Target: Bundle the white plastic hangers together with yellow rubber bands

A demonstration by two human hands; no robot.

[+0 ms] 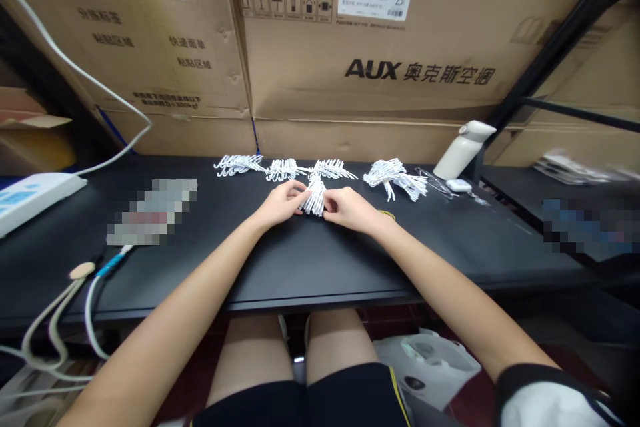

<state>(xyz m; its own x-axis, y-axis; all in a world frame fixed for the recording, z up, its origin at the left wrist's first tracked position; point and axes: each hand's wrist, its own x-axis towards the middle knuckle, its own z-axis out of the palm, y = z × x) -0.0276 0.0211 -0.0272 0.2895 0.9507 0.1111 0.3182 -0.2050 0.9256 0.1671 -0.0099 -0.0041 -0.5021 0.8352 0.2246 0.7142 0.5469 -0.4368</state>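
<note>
Between my two hands is a bundle of thin white hooked sticks [315, 196], standing at a slant over the black tabletop. My left hand [286, 203] closes on the bundle's left side with thumb and fingers. On its right side my right hand [346, 207] pinches it with curled fingers. Just behind lie more bunches of the white hooked pieces: a left bunch [239, 165], a middle bunch [284, 169] and another bunch [333, 169]. A larger pile [395, 177] lies to the right. A bit of yellow cord [387, 215] shows beside my right wrist.
Large cardboard boxes [370, 97] stand along the back edge. A white bottle [461, 150] and a small white case [459, 185] are at the right. At the left are a blurred flat object [155, 212], a white power strip [37, 197] and cables [91, 293]. A plastic bag [435, 363] sits below.
</note>
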